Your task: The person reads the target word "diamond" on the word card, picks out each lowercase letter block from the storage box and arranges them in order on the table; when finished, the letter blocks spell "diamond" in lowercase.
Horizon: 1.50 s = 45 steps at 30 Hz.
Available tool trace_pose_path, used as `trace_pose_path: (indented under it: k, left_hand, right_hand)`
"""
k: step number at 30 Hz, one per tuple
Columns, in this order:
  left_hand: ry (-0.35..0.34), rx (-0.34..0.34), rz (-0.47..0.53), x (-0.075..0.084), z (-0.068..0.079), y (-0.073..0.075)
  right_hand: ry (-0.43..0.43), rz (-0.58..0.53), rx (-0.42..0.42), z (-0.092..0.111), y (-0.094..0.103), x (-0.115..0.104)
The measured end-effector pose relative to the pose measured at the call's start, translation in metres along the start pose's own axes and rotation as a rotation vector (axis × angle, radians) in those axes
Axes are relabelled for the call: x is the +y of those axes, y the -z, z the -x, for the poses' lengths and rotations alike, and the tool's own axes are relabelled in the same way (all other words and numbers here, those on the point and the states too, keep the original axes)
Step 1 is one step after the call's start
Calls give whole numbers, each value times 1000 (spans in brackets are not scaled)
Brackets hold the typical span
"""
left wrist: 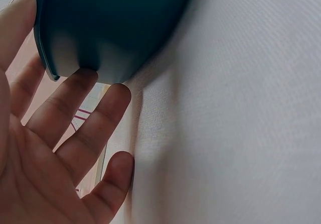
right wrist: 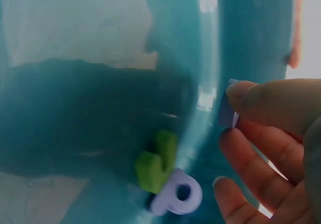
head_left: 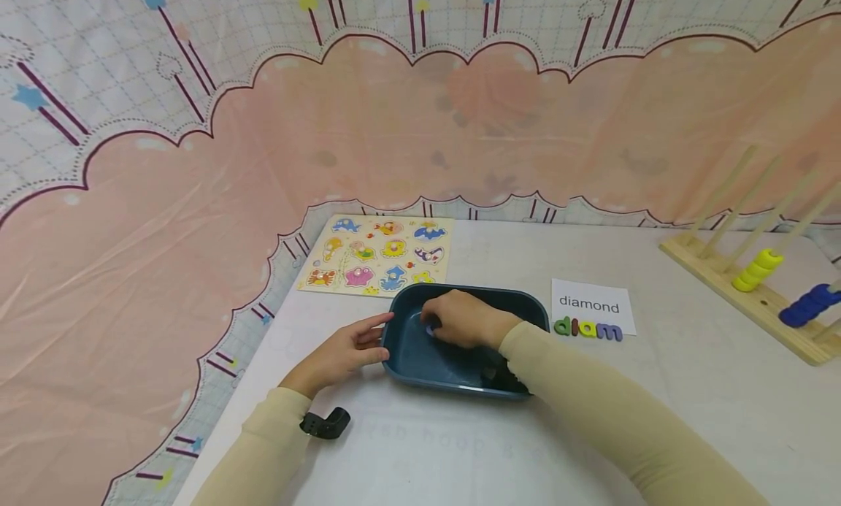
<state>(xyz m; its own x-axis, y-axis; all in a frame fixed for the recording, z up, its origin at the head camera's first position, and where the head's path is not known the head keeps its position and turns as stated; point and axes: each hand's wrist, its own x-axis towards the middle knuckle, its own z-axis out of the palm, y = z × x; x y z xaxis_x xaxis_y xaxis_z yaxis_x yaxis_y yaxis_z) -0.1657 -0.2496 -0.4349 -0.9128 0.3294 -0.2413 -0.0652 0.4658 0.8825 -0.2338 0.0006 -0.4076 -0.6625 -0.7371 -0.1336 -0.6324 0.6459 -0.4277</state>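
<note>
My right hand point(head_left: 469, 317) reaches into a dark blue plastic tray point(head_left: 410, 356). Its thumb and fingertips pinch a small purple piece point(right wrist: 228, 108), seen nearly edge-on, so its shape cannot be told. Below it in the right wrist view, a green letter point(right wrist: 155, 166) and a lavender letter point(right wrist: 189, 204), shaped like a p, lie against each other in the tray. At the tray's left end my left hand point(head_left: 338, 356) touches the outside with spread, fairly straight fingers point(left wrist: 93, 128).
Right of the tray lies a white card point(head_left: 591, 298) reading "diamond", with coloured letters point(head_left: 588, 329) "d i a m" along its lower edge. A sea-animal puzzle board point(head_left: 377, 254) lies behind the tray. A wooden bead stand point(head_left: 749, 298) stands at the right.
</note>
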Motion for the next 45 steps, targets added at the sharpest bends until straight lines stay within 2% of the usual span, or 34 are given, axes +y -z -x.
trace_pose_path:
  k: [7,13,19,26,36,45]
  left_hand:
    - [4,1,4,2,1,-1]
    - [10,15,0,3,2,-2]
    - [10,17,0,2,1,-3]
    - [6,16,1,0,-1,-2]
    - [1,14,-11,1,0,-2]
    - [0,17,-11,0,-1,-1]
  right_hand:
    - [26,-6,43,14,20,-3]
    - [82,-9,106,35,37,-3]
    - [92,14,182,59,51,4]
    - [64,20,250,90,61,22]
    - [-21,14,322,132,62,52]
    - [-138,-10,330,167,55,80]
